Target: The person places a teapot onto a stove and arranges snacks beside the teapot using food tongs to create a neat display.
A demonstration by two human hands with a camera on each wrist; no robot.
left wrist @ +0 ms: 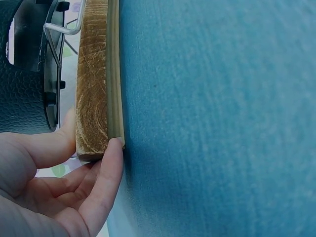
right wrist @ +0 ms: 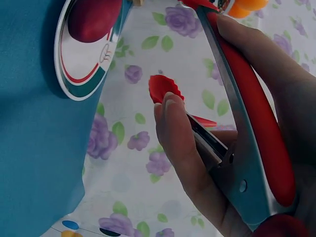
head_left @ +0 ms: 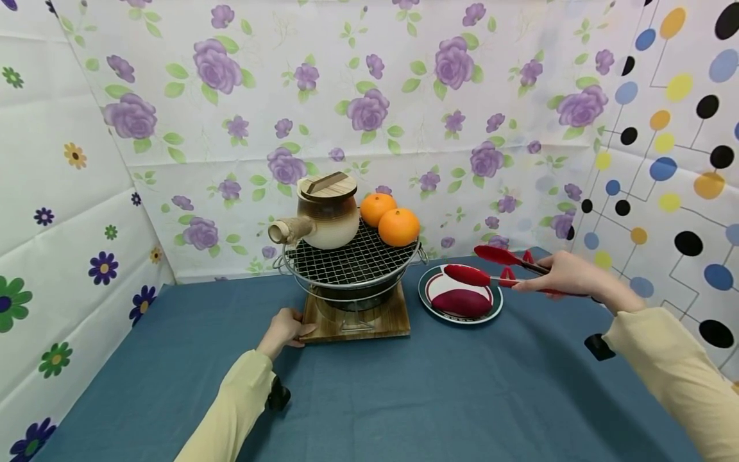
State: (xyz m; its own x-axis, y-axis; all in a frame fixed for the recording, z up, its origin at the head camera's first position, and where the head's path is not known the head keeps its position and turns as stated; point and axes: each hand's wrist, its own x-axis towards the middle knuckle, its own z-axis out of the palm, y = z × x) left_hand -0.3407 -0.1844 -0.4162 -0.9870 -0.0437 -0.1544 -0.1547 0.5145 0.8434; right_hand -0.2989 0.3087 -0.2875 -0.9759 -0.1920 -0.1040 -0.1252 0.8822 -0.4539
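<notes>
My right hand [head_left: 562, 273] has its fingers [right wrist: 173, 133] curled round the handles of the red silicone-tipped metal tongs [head_left: 496, 266], thumb along the upper arm; the two red tips stand apart, holding nothing, one just above the dark purple sweet potato [head_left: 462, 301] that lies on the round white plate with a green and red rim [head_left: 430, 282]. My right forearm, in a pale yellow sleeve, reaches in from the right, above the blue tablecloth [head_left: 404, 398].

My left hand [head_left: 283, 330] lies with fingers nearly straight: the thumb rests on top of the square wooden base board [left wrist: 94, 84] at its near left corner, a fingertip [left wrist: 116, 148] presses the board's edge, and the other fingers lie loosely beneath. That forearm lies low over the cloth.

On the board stands a small black stove with a round wire grill [head_left: 352, 260]. On the grill sit a beige ceramic side-handled pot with a wooden lid [head_left: 326, 215] and two oranges [head_left: 388, 218], touching each other.
</notes>
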